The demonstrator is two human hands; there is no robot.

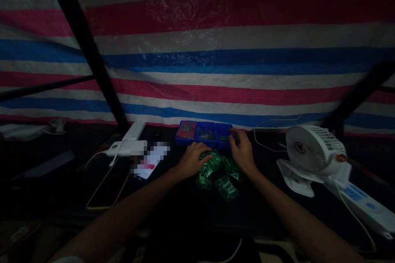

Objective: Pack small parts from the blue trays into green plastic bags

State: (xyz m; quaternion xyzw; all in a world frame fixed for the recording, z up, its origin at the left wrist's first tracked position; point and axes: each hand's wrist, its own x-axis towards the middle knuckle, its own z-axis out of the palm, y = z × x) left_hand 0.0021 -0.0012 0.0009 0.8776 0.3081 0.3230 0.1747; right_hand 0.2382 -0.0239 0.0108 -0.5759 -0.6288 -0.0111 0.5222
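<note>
My left hand (195, 159) lies over the left side of a pile of small green plastic packets (212, 166), its fingers stretched out and its thumb apart. My right hand (243, 150) is at the right end of a blue divided tray (200, 141), with its fingertips by the right compartment. The thumb and fingers of that hand are apart, and I see nothing between them. One green packet (226, 188) lies at the near edge of the pile. Reddish packets (187, 130) fill the tray's left compartment, and dark items (205, 134) sit in the middle one.
A white fan (311, 150) and a power strip (364, 205) stand to the right. On the left are a lit phone (152, 160), a dark phone (109, 185) and a white power bank (128, 148) with a cable. Striped sheeting (216, 57) hangs behind the dark table.
</note>
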